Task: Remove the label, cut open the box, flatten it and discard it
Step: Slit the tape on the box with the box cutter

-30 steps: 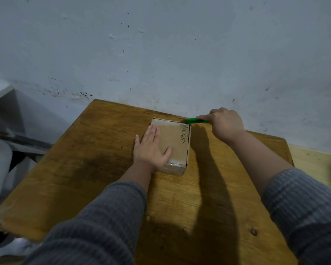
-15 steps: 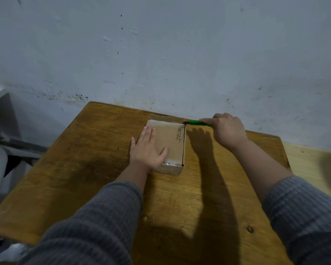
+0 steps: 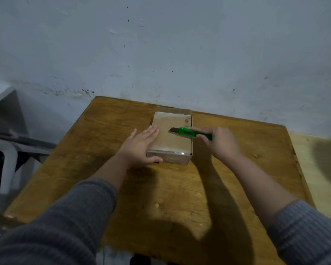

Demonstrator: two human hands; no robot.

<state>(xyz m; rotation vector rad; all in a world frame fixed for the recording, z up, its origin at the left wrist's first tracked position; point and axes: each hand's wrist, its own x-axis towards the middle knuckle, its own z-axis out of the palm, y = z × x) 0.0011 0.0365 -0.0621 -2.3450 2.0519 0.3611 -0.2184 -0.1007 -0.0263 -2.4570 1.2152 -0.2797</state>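
A small brown cardboard box point(image 3: 170, 142) lies flat on the wooden table point(image 3: 161, 188), taped, with black handwriting and a black line along its right edge. My left hand point(image 3: 141, 146) rests against the box's left side, fingers spread, thumb on the near corner. My right hand point(image 3: 218, 142) grips a green utility knife point(image 3: 189, 132) by its handle. The knife points left over the box top, its grey blade extended above the middle of the lid.
The table stands against a scuffed pale wall point(image 3: 161, 54). A white plastic chair point(image 3: 6, 150) stands to the left of the table. Pale flooring point(image 3: 313, 159) shows past the table's right edge.
My right hand has brought the knife from the box's far right corner toward me, so it now lies across the box top. My left hand slid from the lid to the box's left side.
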